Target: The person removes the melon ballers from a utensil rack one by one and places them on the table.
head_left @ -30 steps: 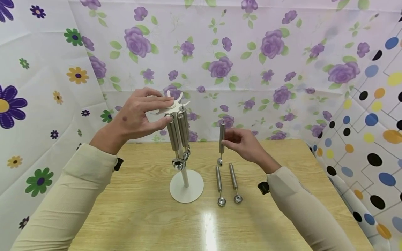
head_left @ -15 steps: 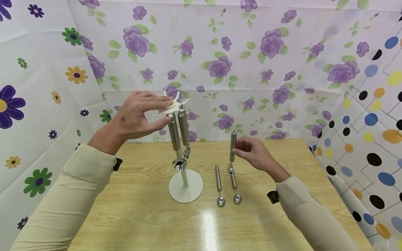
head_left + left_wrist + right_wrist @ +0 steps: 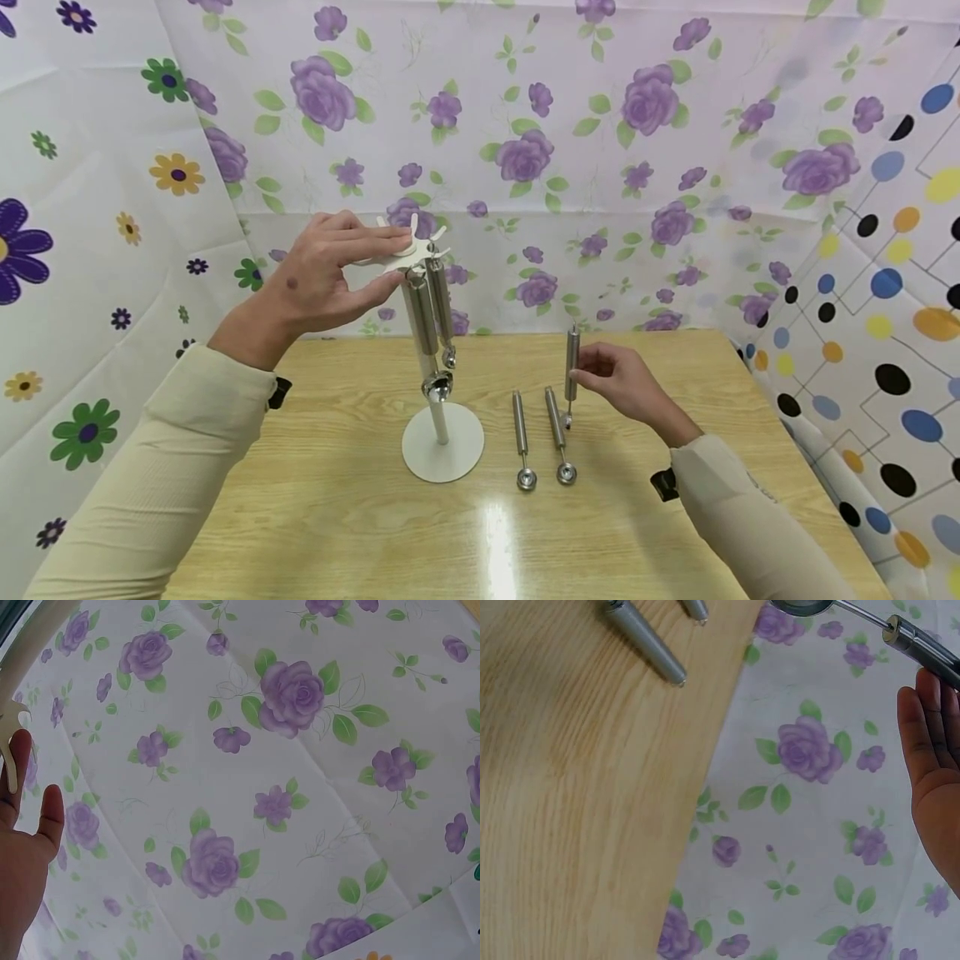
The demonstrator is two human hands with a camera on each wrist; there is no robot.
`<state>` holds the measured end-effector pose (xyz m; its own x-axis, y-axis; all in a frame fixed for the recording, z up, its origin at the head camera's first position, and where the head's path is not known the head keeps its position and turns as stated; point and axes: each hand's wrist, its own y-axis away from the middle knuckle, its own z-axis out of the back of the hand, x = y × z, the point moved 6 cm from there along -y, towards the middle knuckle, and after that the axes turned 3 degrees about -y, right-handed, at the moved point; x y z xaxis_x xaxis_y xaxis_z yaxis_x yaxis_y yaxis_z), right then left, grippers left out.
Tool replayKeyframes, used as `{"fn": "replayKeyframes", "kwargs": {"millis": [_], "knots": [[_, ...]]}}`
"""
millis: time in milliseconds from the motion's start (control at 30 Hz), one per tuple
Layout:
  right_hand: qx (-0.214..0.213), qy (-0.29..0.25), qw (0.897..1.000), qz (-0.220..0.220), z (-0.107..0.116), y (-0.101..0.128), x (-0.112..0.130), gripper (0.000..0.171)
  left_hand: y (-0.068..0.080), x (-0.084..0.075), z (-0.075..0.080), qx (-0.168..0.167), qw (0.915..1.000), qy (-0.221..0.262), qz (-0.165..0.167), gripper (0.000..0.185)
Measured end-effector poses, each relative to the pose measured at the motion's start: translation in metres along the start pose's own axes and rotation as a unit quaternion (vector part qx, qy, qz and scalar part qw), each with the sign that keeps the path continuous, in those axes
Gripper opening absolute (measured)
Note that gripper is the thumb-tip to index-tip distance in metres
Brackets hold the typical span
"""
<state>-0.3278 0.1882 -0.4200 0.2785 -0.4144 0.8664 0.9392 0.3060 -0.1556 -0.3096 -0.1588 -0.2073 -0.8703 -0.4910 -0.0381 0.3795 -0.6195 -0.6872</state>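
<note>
Left hand (image 3: 322, 279): raised at the top of the white stand (image 3: 441, 421); fingers straight along the hook plate (image 3: 408, 250), thumb under it, so pressing and steadying rather than gripping; probably placed so to keep the stand from tipping or turning.
Left hand, wrist view: only thumb and one fingertip visible at the frame edge, with a piece of the white plate; nothing more to tell there.
Right hand (image 3: 622, 383): low over the table (image 3: 300, 517), right of the stand; fingers curled, pinching one steel scoop (image 3: 572, 367) at its handle.
Held scoop: upright, round head downward, close to the table surface just beside the two lying ones; contact with the table not clear.
Held scoop, right wrist view: handle against the fingers, head (image 3: 802, 606) at the top edge.
Reason for the hold: upright pinch near the upper handle, apparently giving control over the hanging end and the head.
Hanging scoops (image 3: 431, 312): two, hooked by the handle end, heads down, close together beside the pole.
Lying scoops (image 3: 540, 433): two, side by side and apart, heads toward the person.
Count of scoops: five in all.
Count of stands: one, with a round base.
Surroundings: flowered cloth (image 3: 600, 167) behind and at the sides.
</note>
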Motion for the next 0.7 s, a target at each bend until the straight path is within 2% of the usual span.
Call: {"fn": "replayKeyframes", "kwargs": {"millis": [300,700], "knots": [[-0.021,0.032,0.999,-0.029,0.001,0.007,-0.030,0.023,0.001,0.000,0.000,0.001,1.0000,-0.002,-0.002,0.048],[-0.036,0.048,0.996,-0.062,-0.001,0.013,-0.066,0.025,0.003,0.000,-0.001,-0.002,1.0000,-0.003,-0.001,0.049]]}}
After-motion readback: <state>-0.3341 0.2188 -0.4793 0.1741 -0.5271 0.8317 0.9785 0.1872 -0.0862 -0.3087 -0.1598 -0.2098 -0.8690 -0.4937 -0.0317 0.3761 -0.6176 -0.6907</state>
